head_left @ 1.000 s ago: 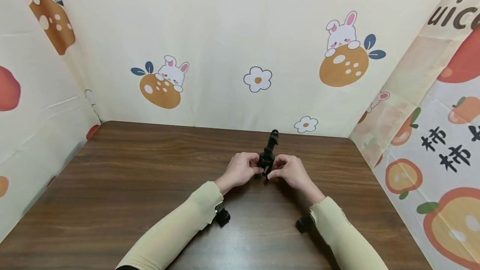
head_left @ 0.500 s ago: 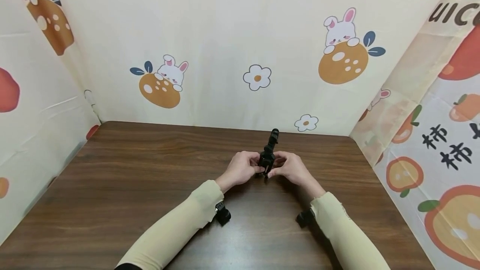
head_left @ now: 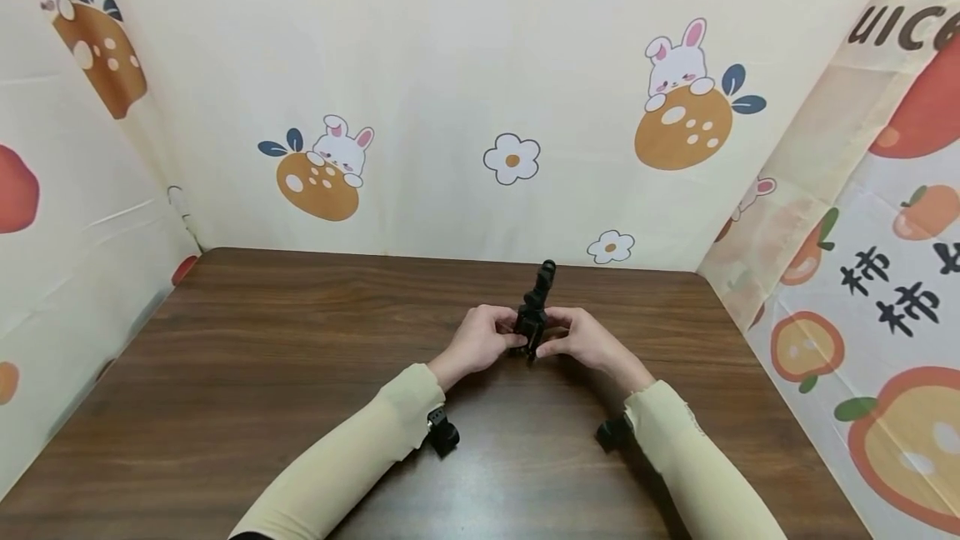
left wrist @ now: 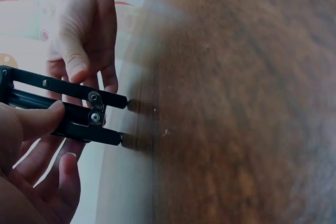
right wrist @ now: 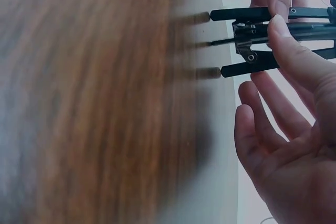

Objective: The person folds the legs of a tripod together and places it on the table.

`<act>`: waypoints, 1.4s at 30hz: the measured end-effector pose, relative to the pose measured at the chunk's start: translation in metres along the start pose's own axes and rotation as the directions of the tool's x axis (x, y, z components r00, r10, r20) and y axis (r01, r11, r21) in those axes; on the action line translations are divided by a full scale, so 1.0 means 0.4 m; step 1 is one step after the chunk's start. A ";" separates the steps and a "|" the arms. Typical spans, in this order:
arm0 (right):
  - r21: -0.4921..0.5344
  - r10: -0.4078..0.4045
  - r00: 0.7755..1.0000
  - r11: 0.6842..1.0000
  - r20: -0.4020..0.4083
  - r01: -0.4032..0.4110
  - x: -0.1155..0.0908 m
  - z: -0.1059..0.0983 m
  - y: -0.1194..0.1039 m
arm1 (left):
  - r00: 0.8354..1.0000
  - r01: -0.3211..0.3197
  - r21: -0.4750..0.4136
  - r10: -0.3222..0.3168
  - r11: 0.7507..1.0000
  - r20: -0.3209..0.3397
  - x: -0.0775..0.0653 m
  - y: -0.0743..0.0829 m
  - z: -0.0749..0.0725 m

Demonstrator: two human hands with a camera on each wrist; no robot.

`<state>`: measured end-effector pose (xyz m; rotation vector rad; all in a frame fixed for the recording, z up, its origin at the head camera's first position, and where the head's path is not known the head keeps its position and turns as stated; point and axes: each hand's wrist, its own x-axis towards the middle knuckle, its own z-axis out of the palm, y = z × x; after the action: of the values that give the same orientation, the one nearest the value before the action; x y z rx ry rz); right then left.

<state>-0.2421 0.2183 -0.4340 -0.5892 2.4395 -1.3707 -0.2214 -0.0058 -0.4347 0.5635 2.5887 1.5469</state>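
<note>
A small black tripod (head_left: pixel 532 319) stands on the brown wooden table (head_left: pixel 300 340) near its back edge, tilting slightly right at the top. Its legs are folded nearly parallel, with metal hinge joints (left wrist: pixel 95 116) between them. My left hand (head_left: pixel 482 338) grips the tripod from the left, thumb along its lower part. From the right, my right hand (head_left: pixel 583 342) holds it between thumb and curved fingers. In the right wrist view, the right thumb (right wrist: pixel 283 32) crosses the legs while other fingers (right wrist: pixel 249 114) stay loosely bent beside them. The tripod's far side is hidden.
Behind the table hangs a cream cloth (head_left: pixel 435 65) printed with rabbits, fruit and flowers. Similar printed cloths line the left side (head_left: pixel 82 190) and the right side (head_left: pixel 885 215). A black wrist camera (head_left: pixel 442 433) is strapped to the left wrist, another (head_left: pixel 613 433) to the right.
The right wrist has shifted slightly to the right, its fingers still at the tripod. The left hand and tripod stay almost in place. The head view moves a little.
</note>
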 end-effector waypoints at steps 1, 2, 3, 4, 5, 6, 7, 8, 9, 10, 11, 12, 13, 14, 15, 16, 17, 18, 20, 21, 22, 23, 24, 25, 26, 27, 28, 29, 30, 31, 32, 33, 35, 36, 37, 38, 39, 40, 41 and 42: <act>0.000 0.000 1.000 1.000 0.001 0.000 -0.001 -0.001 0.001 | 1.000 -0.003 0.001 0.003 1.000 -0.002 -0.001 0.000 -0.001; 0.000 -0.001 1.000 1.000 0.000 0.001 -0.001 -0.001 0.001 | 1.000 -0.006 0.005 0.006 1.000 -0.002 -0.001 0.000 -0.002; -0.001 -0.005 1.000 1.000 0.001 0.005 -0.002 -0.001 0.002 | 1.000 -0.010 0.010 0.010 1.000 -0.002 -0.001 0.000 -0.003; -0.002 -0.008 1.000 1.000 -0.001 0.008 -0.003 0.000 0.003 | 1.000 -0.014 0.015 0.014 1.000 -0.001 -0.002 0.001 -0.004; -0.004 -0.014 1.000 1.000 -0.002 0.014 -0.004 0.000 0.003 | 1.000 -0.017 0.020 0.017 1.000 -0.002 -0.002 0.002 -0.004; -0.008 -0.019 1.000 1.000 -0.007 0.019 -0.005 0.001 0.003 | 1.000 -0.020 0.022 0.020 1.000 0.000 -0.002 0.003 -0.004; -0.012 -0.025 1.000 1.000 -0.012 0.025 -0.006 0.002 0.003 | 1.000 -0.020 0.023 0.020 1.000 0.001 -0.002 0.003 -0.005; -0.017 -0.032 0.999 0.999 -0.019 0.031 -0.008 0.004 0.002 | 1.000 -0.019 0.024 0.019 1.000 0.003 -0.002 0.003 -0.005; -0.022 -0.040 0.999 0.999 -0.025 0.039 -0.009 0.005 0.002 | 1.000 -0.019 0.019 0.019 1.000 0.003 -0.002 0.003 -0.005; -0.028 -0.048 0.998 0.999 -0.032 0.047 -0.010 0.007 0.002 | 1.000 -0.017 0.013 0.017 1.000 0.004 -0.002 0.002 -0.004; -0.033 -0.053 0.998 0.998 -0.039 0.052 -0.011 0.009 0.002 | 1.000 -0.013 0.006 0.013 1.000 0.003 -0.001 0.001 -0.004; -0.040 -0.057 0.997 0.998 -0.047 0.055 -0.011 0.011 0.001 | 1.000 -0.008 -0.002 0.008 1.000 0.003 -0.001 0.001 -0.004; -0.046 -0.061 0.997 0.997 -0.054 0.058 -0.012 0.014 0.001 | 1.000 -0.006 -0.006 0.006 1.000 -0.001 0.000 0.000 -0.004; -0.054 -0.064 0.996 0.997 -0.060 0.061 -0.013 0.016 0.000 | 1.000 -0.003 -0.010 0.003 1.000 -0.006 0.001 -0.001 -0.003; -0.062 -0.062 0.996 0.996 -0.067 0.058 -0.014 0.018 -0.002 | 1.000 0.000 -0.015 0.000 1.000 -0.011 0.002 -0.002 -0.003; -0.072 -0.059 0.995 0.996 -0.078 0.054 -0.014 0.020 -0.003 | 1.000 0.001 -0.018 -0.002 1.000 -0.017 0.002 -0.003 -0.003; -0.079 -0.053 0.995 0.996 -0.088 0.046 -0.014 0.023 -0.006 | 1.000 0.002 -0.023 -0.002 1.000 -0.024 0.003 -0.003 -0.002; -0.089 -0.050 0.994 0.995 -0.097 0.042 -0.015 0.024 -0.008 | 1.000 0.001 -0.026 -0.002 1.000 -0.030 0.003 -0.004 -0.002; -0.109 -0.040 0.992 0.994 -0.117 0.027 -0.016 0.028 -0.014 | 0.999 -0.001 -0.033 0.000 0.999 -0.040 0.003 -0.006 -0.002; -0.117 -0.034 0.991 0.993 -0.126 0.019 -0.016 0.030 -0.016 | 0.999 0.001 -0.039 -0.003 0.999 -0.044 0.002 -0.005 -0.003; -0.126 -0.031 0.991 0.992 -0.133 0.014 -0.016 0.031 -0.018 | 0.999 0.004 -0.046 -0.006 0.999 -0.046 0.001 -0.004 -0.004; -0.132 -0.026 0.990 0.991 -0.138 0.008 -0.017 0.033 -0.021 | 0.999 0.008 -0.054 -0.010 0.999 -0.047 -0.001 -0.003 -0.006; -0.143 -0.023 0.990 0.990 -0.143 0.002 -0.017 0.034 -0.024 | 0.999 0.009 -0.060 -0.012 0.998 -0.049 -0.003 -0.003 -0.009; -0.152 -0.020 0.989 0.988 -0.147 -0.003 -0.018 0.036 -0.027 | 0.999 0.010 -0.066 -0.013 0.998 -0.050 -0.005 -0.002 -0.012; -0.159 -0.018 0.988 0.987 -0.151 -0.007 -0.019 0.037 -0.030 | 0.999 0.009 -0.072 -0.013 0.997 -0.053 -0.008 -0.001 -0.015; -0.167 -0.016 0.988 0.986 -0.154 -0.011 -0.020 0.038 -0.033 | 0.998 0.015 -0.076 -0.019 0.997 -0.054 -0.010 0.000 -0.018; -0.176 -0.014 0.987 0.984 -0.159 -0.015 -0.021 0.039 -0.036 | 0.998 0.014 -0.078 -0.018 0.997 -0.056 -0.013 0.000 -0.021; -0.187 -0.013 0.986 0.982 -0.163 -0.018 -0.022 0.040 -0.039 | 0.998 0.011 -0.081 -0.016 0.997 -0.058 -0.014 -0.001 -0.024; -0.198 -0.013 0.985 0.980 -0.170 -0.021 -0.024 0.041 -0.041 | 0.998 0.007 -0.084 -0.012 0.996 -0.061 -0.016 -0.002 -0.026; -0.204 -0.012 0.984 0.979 -0.175 -0.025 -0.025 0.042 -0.042 | 0.998 0.005 -0.087 -0.011 0.996 -0.063 -0.017 -0.004 -0.029; -0.211 -0.011 0.983 0.977 -0.182 -0.028 -0.026 0.043 -0.043 | 0.998 0.004 -0.090 -0.010 0.996 -0.063 -0.018 -0.005 -0.031; -0.221 -0.011 0.982 0.975 -0.189 -0.031 -0.028 0.044 -0.045 | 0.998 0.003 -0.090 -0.009 0.996 -0.064 -0.019 -0.007 -0.032; -0.236 -0.009 0.979 0.971 -0.206 -0.040 -0.032 0.046 -0.047 | 0.998 0.007 -0.091 -0.013 0.996 -0.062 -0.022 -0.011 -0.035; -0.244 -0.007 0.976 0.969 -0.216 -0.047 -0.034 0.048 -0.049 | 0.998 0.011 -0.088 -0.016 0.996 -0.061 -0.023 -0.013 -0.035; -0.251 -0.006 0.974 0.967 -0.228 -0.053 -0.036 0.049 -0.050 | 0.998 0.012 -0.086 -0.017 0.996 -0.057 -0.024 -0.015 -0.036; -0.259 -0.005 0.971 0.964 -0.240 -0.059 -0.038 0.051 -0.051 | 0.999 0.012 -0.083 -0.016 0.996 -0.051 -0.025 -0.016 -0.035; -0.265 -0.004 0.968 0.962 -0.252 -0.065 -0.040 0.053 -0.053 | 0.999 0.008 -0.084 -0.012 0.996 -0.044 -0.027 -0.018 -0.035; -0.271 -0.003 0.965 0.960 -0.263 -0.071 -0.042 0.055 -0.053 | 0.999 0.007 -0.085 -0.010 0.996 -0.035 -0.028 -0.018 -0.035; -0.276 -0.003 0.962 0.958 -0.273 -0.076 -0.043 0.057 -0.054 | 1.000 0.001 -0.086 -0.003 0.996 -0.027 -0.030 -0.017 -0.034; -0.275 -0.002 0.960 0.958 -0.280 -0.079 -0.044 0.060 -0.055 | 1.000 -0.006 -0.092 0.004 0.996 -0.017 -0.031 -0.017 -0.033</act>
<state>-0.2115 0.1987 -0.4263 -0.4301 2.8880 -1.1617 -0.2148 -0.0242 -0.4355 0.5510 2.5143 1.6699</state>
